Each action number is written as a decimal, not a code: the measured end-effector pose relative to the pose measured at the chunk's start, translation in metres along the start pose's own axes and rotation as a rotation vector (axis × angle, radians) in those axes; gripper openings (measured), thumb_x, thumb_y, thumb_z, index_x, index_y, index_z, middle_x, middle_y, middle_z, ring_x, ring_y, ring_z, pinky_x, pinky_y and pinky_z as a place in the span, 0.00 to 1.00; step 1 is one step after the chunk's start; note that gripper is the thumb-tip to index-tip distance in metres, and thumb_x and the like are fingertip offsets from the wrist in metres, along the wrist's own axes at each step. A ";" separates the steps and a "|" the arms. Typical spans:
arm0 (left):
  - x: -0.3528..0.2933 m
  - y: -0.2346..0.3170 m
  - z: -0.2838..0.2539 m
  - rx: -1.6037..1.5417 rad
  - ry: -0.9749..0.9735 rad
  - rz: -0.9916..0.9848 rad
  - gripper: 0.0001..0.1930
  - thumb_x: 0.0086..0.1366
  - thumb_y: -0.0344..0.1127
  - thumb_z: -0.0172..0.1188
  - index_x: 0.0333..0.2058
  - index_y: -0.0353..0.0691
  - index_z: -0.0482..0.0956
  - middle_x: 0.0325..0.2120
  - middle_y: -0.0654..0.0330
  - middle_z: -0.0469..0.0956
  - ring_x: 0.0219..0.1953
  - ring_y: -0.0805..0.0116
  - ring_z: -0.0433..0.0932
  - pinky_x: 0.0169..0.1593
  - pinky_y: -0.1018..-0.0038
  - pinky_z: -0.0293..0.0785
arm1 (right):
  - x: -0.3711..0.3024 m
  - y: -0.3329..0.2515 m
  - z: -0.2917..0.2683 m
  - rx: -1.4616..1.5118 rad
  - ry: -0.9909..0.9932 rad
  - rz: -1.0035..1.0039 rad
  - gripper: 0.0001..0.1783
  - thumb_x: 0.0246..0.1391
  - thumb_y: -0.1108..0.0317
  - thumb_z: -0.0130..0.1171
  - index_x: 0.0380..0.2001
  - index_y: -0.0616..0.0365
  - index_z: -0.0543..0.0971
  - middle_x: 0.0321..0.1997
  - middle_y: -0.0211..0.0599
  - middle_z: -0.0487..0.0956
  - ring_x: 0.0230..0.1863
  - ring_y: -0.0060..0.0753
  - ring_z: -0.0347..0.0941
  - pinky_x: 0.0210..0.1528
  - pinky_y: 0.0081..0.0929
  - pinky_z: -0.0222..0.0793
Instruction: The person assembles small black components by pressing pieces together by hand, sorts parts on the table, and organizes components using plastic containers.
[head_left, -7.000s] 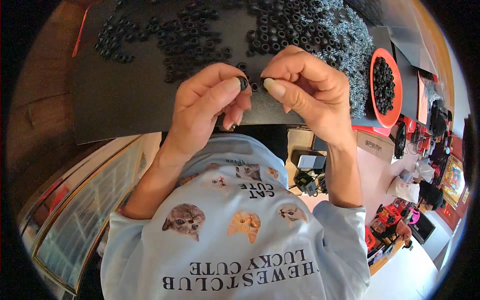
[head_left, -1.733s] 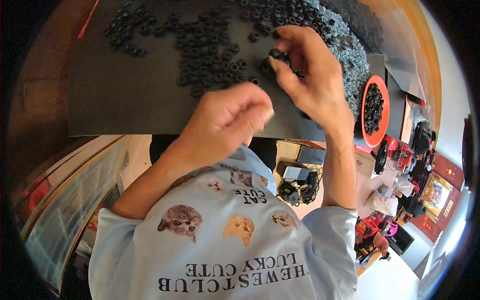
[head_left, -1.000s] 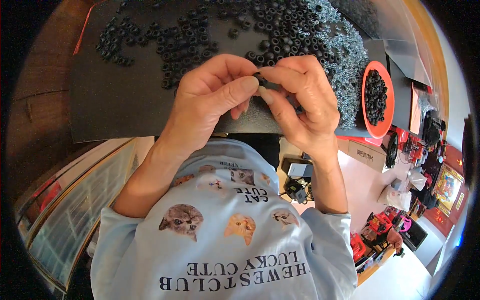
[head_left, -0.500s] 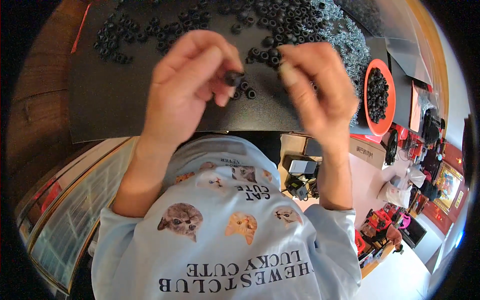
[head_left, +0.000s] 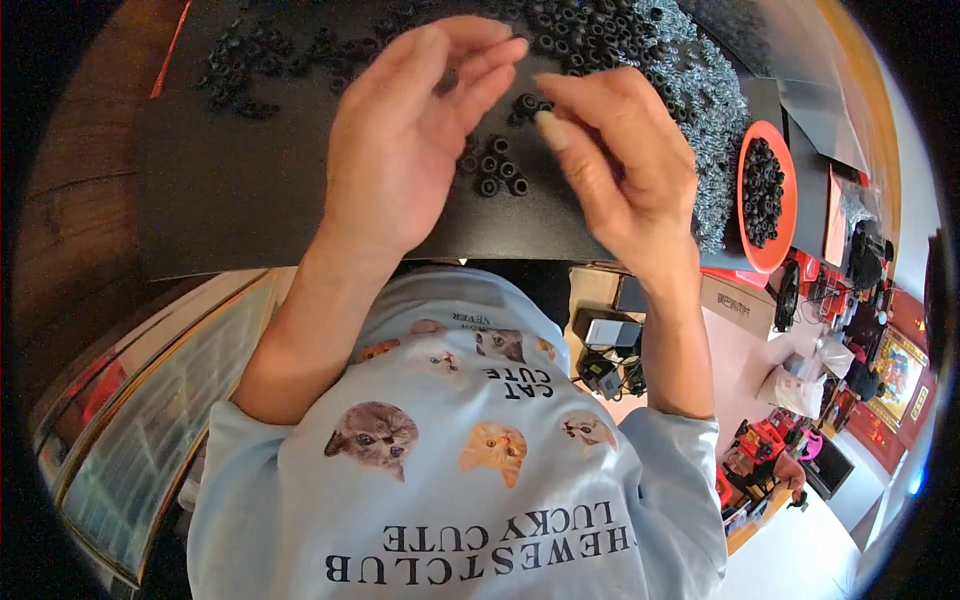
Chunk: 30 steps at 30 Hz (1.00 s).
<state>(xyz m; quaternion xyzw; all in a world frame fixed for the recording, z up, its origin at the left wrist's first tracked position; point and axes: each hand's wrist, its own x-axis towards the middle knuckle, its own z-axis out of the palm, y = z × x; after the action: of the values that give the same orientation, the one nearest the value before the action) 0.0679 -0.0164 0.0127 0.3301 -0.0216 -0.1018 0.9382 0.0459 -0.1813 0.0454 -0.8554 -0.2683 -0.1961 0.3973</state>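
Observation:
Small black ring-like parts with a hole through the middle lie on a black tabletop (head_left: 240, 190). My left hand (head_left: 395, 140) is raised over the table with its fingers stretched out, and I see nothing held in it. Just below its fingertips sits a small group of black parts (head_left: 490, 165). To the right, my right hand (head_left: 630, 160) has thumb and forefinger apart beside a few black parts (head_left: 527, 104). Whether its fingertips touch them I cannot tell.
A larger heap of black parts (head_left: 590, 30) spreads along the far side. Right of it lies a pile of small shiny metal pieces (head_left: 712, 130). An orange bowl (head_left: 790, 200) of black parts stands at the right edge. The table's near edge runs before my body.
The black part that was in my left hand no longer shows there. That hand has moved up with its fingers straightened. More parts show in the small group; my right hand has shifted slightly left.

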 end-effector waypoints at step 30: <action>-0.032 -0.011 0.013 0.185 -0.150 -0.307 0.14 0.69 0.40 0.49 0.45 0.36 0.73 0.27 0.63 0.75 0.26 0.75 0.72 0.29 0.80 0.67 | -0.029 -0.005 0.002 -0.090 0.166 -0.081 0.16 0.41 0.76 0.63 0.37 0.64 0.79 0.21 0.33 0.68 0.19 0.29 0.70 0.19 0.26 0.67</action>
<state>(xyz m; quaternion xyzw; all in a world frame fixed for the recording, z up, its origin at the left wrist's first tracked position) 0.0332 -0.0268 0.0169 0.4057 -0.0501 -0.2659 0.8730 0.0211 -0.1861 0.0312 -0.8417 -0.2596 -0.2941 0.3710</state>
